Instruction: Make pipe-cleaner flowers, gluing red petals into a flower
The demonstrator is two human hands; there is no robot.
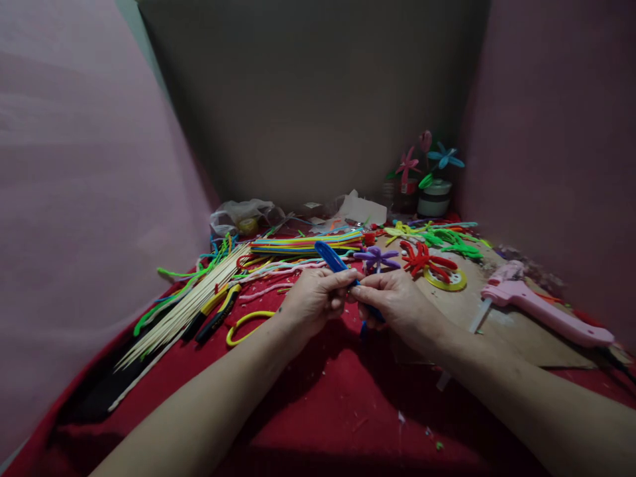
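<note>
Between my two hands is a bent blue pipe cleaner [330,256], its looped end sticking up past my left thumb. My left hand [318,291] pinches it near the middle, fingers curled under. My right hand [390,298] grips it at the lower part, thumb and fingertips meeting my left ones, and more blue hangs below the palm. Just beyond my fingers stands a purple pipe cleaner flower [377,257]. A red pipe cleaner flower [426,260] lies to its right, partly over a yellow ring-shaped spool [447,278].
Left on the red cloth [308,411] lie wooden skewers [193,298], yellow-black pliers [218,311] and a yellow-handled tool [248,324]. Bundled pipe cleaners [308,244] lie behind. At right, a pink glue gun [546,308] rests on cardboard [527,344]. Finished flowers [444,156] stand in jars at the back.
</note>
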